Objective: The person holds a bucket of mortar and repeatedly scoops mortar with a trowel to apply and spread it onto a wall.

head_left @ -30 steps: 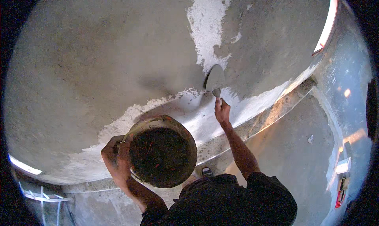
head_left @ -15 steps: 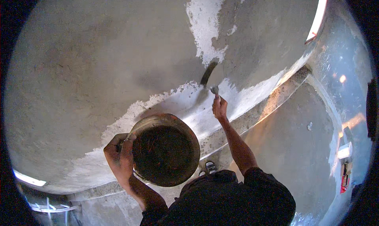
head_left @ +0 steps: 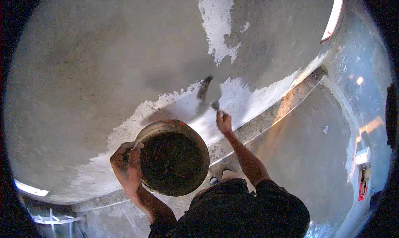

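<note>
Head view, looking down: a person plasters a grey wall point(head_left: 104, 71), both arms coming up from the lower edge. L hand point(head_left: 126, 167) is closed on the left rim of a round, dark pan point(head_left: 174, 157), fingers curled over the edge; pan sits low and centre, its inside dark w/ wet mix. R hand point(head_left: 223, 122) is wrapped tight round the handle of a trowel point(head_left: 210, 92), arm stretched out toward the wall. Trowel blade lies against the wall just above the R hand, at the edge where grey coat meets a white patch point(head_left: 245, 98). Pan and trowel are apart, pan nearer the body and to the left, trowel farther and to the right. A second white patch point(head_left: 218, 26) runs down from the top of the wall, above the trowel. White band also trails left along the wall's foot, behind the pan. Concrete floor point(head_left: 299, 154) spreads to the right, w/ a small pale scrap lying on it. Far right, a white cup-like object point(head_left: 363, 155) sits by the wall. Person wears a dark top point(head_left: 249, 213).
</note>
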Available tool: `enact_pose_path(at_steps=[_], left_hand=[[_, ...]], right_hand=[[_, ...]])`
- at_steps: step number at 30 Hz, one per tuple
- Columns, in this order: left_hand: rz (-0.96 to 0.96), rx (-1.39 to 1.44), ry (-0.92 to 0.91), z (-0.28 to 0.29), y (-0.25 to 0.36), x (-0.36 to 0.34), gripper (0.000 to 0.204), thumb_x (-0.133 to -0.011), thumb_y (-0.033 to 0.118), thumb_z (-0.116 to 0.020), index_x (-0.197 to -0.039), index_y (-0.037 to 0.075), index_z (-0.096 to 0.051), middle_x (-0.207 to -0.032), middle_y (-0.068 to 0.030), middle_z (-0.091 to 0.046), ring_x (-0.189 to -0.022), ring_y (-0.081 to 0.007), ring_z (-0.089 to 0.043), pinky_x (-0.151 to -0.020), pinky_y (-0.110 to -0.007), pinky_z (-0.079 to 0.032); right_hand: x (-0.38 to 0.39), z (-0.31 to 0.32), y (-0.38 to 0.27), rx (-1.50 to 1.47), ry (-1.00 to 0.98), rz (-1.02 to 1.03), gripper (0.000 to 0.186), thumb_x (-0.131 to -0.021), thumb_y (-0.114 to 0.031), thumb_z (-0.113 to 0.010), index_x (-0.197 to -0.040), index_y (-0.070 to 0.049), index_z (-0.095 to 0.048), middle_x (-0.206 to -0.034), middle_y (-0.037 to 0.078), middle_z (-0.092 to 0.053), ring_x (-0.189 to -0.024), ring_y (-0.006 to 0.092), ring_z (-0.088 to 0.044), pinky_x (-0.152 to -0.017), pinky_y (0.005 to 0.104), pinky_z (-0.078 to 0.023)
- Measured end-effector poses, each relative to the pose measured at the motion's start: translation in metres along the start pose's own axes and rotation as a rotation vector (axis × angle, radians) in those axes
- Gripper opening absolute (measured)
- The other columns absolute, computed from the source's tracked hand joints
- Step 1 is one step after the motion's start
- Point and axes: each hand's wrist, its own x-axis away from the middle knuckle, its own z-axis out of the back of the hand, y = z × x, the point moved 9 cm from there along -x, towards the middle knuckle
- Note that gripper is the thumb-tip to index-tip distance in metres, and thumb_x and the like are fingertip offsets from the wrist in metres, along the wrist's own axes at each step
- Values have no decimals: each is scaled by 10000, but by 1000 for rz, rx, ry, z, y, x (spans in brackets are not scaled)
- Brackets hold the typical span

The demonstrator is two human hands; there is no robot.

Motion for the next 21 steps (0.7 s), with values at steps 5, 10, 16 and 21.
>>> enact_pose_path(at_steps=[5, 10, 16, 21], left_hand=[[43, -33, 24, -3, 2, 9, 136, -718, 86, -557, -765, -30, -610, -651, -19, -578, -577, -78, -436, -540, -216, -338], [17, -133, 76, -10, 11, 16, 133, -717, 74, -539, -760, -30, -611, -641, -19, -572, -576, -78, -435, -536, -220, -340], [45, -57, 103, -23, 6, 17, 155, -730, 117, -554, -748, -29, -602, -618, 2, -528, -591, -75, -419, -539, -221, -333], [91, -5, 119, -36, 4, 19, 177, -725, 146, -578, -750, -28, -598, -608, 14, -507, -586, -70, -403, -530, -221, -320]], right_hand=[[-71, 44, -38, -175, 151, -55, 441, -914, -420, -429, -606, -106, -391, -455, -30, -392, -351, 54, -370, -316, 230, -299], [-76, 56, -30, 352, 290, 275, 337, -896, -275, -487, -894, 46, -589, -501, 195, -500, -494, 406, -470, -453, 437, -373], [-31, 75, 57, 148, 41, -151, 324, -902, -248, -501, -687, -5, -521, -458, 63, -438, -408, 179, -436, -393, 337, -334], [-67, 75, 11, 81, -6, -86, 418, -909, -346, -459, -646, -22, -474, -463, 0, -400, -435, 87, -391, -397, 293, -316]])
